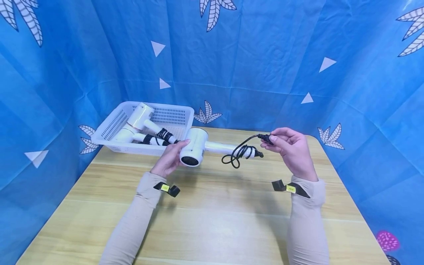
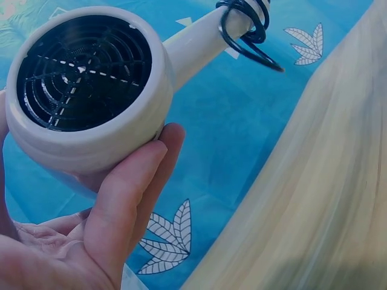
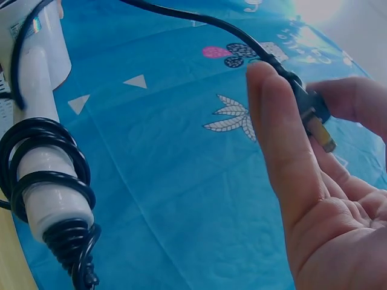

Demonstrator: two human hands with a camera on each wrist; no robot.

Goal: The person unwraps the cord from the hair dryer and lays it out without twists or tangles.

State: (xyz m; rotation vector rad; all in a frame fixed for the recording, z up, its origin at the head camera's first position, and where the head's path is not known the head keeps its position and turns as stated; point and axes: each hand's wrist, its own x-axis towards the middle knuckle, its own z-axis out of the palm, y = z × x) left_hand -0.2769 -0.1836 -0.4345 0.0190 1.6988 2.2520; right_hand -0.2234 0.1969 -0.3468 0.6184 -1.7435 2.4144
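My left hand (image 1: 170, 158) grips the head of a white hair dryer (image 1: 196, 145), holding it above the table. The dark round grille (image 2: 84, 72) of the dryer faces the left wrist camera, and its handle stretches toward the right. Black cord (image 3: 48, 166) is looped around the lower handle. Between thumb and fingers, my right hand (image 1: 294, 151) pinches the black plug (image 1: 265, 138) at the cord's free end. A metal prong (image 3: 322, 134) of that plug shows in the right wrist view. A slack loop of cord hangs between plug and handle.
A white plastic basket (image 1: 114, 148) stands at the back left of the wooden table (image 1: 212, 221). In it lie two more white hair dryers (image 1: 140, 116) with black cords wound on their handles. Blue patterned cloth (image 1: 265, 55) encloses the back and sides.
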